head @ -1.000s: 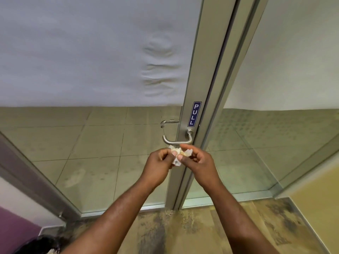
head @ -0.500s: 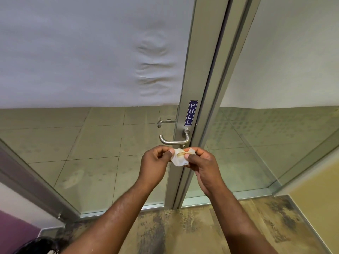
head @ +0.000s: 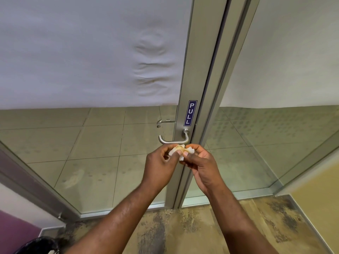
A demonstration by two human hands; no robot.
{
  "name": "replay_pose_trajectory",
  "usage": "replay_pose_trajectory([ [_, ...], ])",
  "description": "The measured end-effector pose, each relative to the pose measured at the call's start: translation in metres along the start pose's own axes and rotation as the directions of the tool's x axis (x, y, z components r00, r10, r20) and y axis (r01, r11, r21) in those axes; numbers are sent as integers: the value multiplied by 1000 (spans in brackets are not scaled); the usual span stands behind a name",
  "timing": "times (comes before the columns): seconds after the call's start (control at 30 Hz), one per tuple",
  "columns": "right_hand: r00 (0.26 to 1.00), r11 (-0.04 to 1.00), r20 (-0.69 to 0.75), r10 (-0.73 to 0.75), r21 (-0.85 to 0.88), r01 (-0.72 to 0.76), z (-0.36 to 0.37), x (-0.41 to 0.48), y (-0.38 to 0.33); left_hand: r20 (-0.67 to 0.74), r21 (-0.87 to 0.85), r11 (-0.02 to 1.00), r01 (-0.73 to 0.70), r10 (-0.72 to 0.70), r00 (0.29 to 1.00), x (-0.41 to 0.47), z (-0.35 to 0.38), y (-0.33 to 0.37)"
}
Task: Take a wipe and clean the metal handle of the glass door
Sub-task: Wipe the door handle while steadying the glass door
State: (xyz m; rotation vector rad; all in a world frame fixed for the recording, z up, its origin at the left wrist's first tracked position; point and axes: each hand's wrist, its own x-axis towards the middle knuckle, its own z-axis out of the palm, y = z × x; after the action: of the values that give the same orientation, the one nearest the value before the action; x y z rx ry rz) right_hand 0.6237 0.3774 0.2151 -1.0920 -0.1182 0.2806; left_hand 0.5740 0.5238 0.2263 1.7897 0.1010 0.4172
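A small white wipe (head: pixel 180 150) with a brownish stain is pinched between both my hands, just below the door handle. My left hand (head: pixel 161 163) grips its left side and my right hand (head: pixel 200 165) grips its right side. The metal lever handle (head: pixel 171 141) sticks out to the left from the aluminium frame of the glass door (head: pixel 102 140), under a blue PULL sticker (head: pixel 190 113). The wipe sits close under the handle's bar; I cannot tell if it touches it. A second handle (head: pixel 165 122) shows through the glass on the far side.
Frosted film covers the upper glass of the door and of the fixed glass panel (head: pixel 275 143) on the right. A yellow wall (head: pixel 319 202) stands at the right. A dark bin (head: pixel 39 246) shows at the bottom left. The floor under me is worn and stained.
Both hands have kept working the wipe between the fingers; it looked spread flat half a second ago and is now more crumpled, held a little closer under the handle.
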Motion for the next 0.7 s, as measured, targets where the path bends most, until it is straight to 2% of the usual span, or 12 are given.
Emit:
replay_pose_trajectory([
  [0.1, 999, 982, -4, -53, -184, 51, -6, 2, -2, 3, -4, 999, 33, -33, 999, 7, 0, -3],
  [0.17, 998, 972, 36, -52, -228, 59, -10, 2, -3, 12, 38, 999, 21, -22, 1000, 12, 0, -4],
  [0.23, 998, 966, 55, -39, -252, 51, -10, 4, -2, 44, 108, 994, 2, -7, 999, 19, 0, -6],
  [0.3, 999, 966, 3, -44, -254, 44, -10, 8, 1, 79, 246, 967, -61, 43, 996, 26, -1, -6],
  [0.4, 980, 947, -169, -107, -317, 49, -18, 17, 10, 33, 472, 849, -236, 251, 967, 43, -10, -5],
  [0.47, 951, 911, -266, -159, -410, 37, -28, 26, 15, -8, 571, 749, -336, 414, 910, 65, -21, 0],
  [0.53, 918, 869, -333, -216, -495, 25, -38, 36, 20, 13, 661, 623, -418, 547, 837, 92, -34, 9],
  [0.6, 883, 815, -368, -290, -579, 26, -47, 47, 23, 49, 726, 506, -466, 638, 769, 120, -48, 20],
  [0.7, 870, 729, -305, -387, -679, 86, -54, 66, 23, 83, 795, 371, -480, 718, 691, 162, -63, 37],
])
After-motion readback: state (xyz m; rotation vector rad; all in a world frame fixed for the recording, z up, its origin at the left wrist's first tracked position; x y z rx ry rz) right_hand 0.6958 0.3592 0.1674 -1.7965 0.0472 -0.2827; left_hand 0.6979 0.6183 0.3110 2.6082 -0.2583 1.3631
